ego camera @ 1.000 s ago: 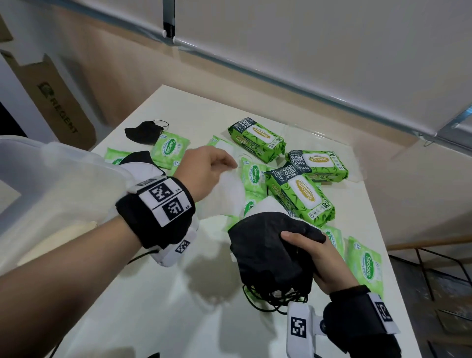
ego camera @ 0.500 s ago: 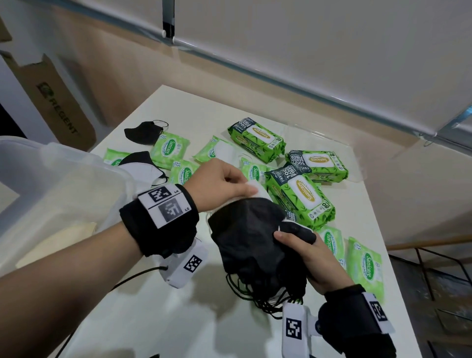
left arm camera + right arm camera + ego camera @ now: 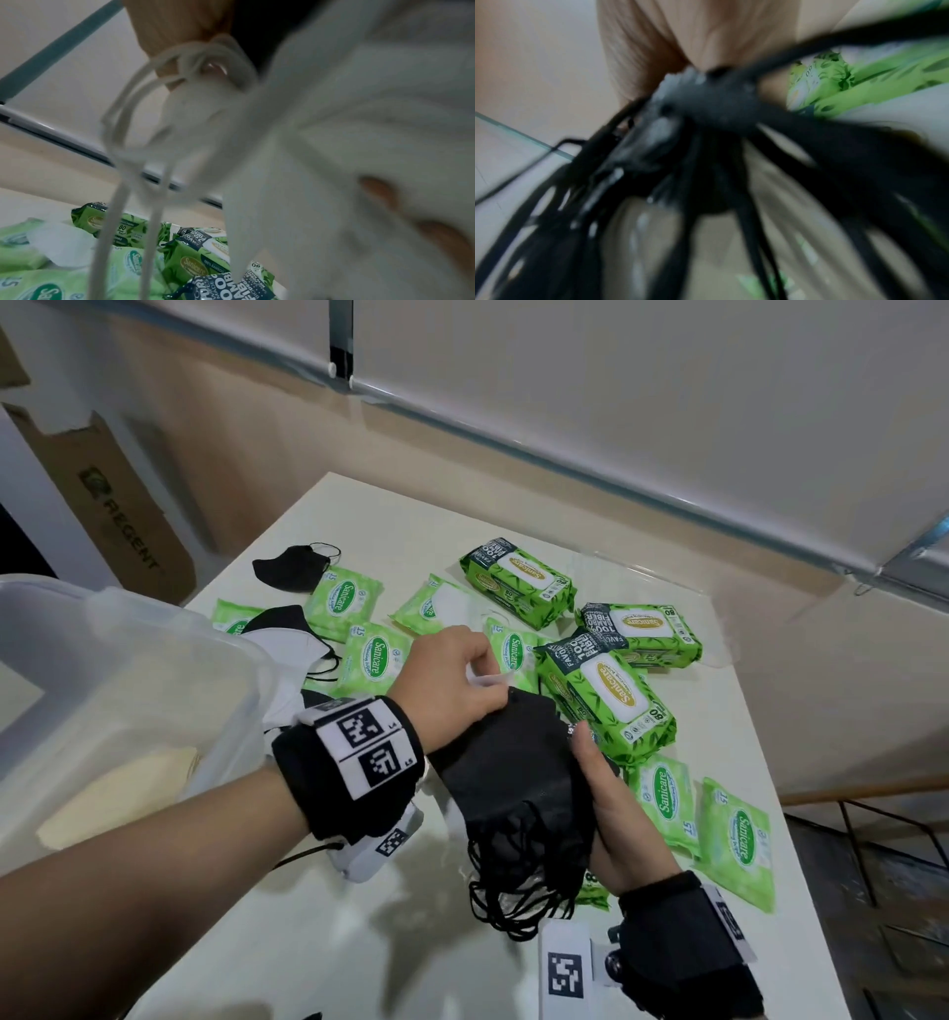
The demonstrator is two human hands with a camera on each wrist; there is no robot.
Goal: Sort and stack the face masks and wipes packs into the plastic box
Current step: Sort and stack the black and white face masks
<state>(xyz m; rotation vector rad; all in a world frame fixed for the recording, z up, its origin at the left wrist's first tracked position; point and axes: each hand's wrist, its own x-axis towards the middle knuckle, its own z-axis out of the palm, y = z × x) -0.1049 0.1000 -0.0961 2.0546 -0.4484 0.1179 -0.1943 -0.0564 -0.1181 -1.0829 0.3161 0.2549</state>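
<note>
My right hand [image 3: 598, 788] grips a stack of black face masks [image 3: 513, 773] above the table, thumb on top, ear loops [image 3: 654, 223] dangling below. My left hand [image 3: 482, 685] pinches a white face mask [image 3: 334, 142] and holds it against the top edge of the black stack; in the head view only a white sliver [image 3: 488, 680] shows under the fingers. The clear plastic box [image 3: 128, 660] stands at the left. Large green wipes packs [image 3: 606, 695] [image 3: 516, 580] [image 3: 642, 634] and small ones [image 3: 377, 654] [image 3: 739, 839] lie scattered on the table.
A black mask [image 3: 292, 564] lies at the table's far left. More black and white masks [image 3: 287, 639] lie beside the box wall. A cardboard box [image 3: 118, 516] leans left of the table. The white table [image 3: 308, 942] ends at the right near the small packs.
My left hand carried the white mask from over the wipes packs down to the black stack. My right hand shifted the stack slightly left and up to meet it.
</note>
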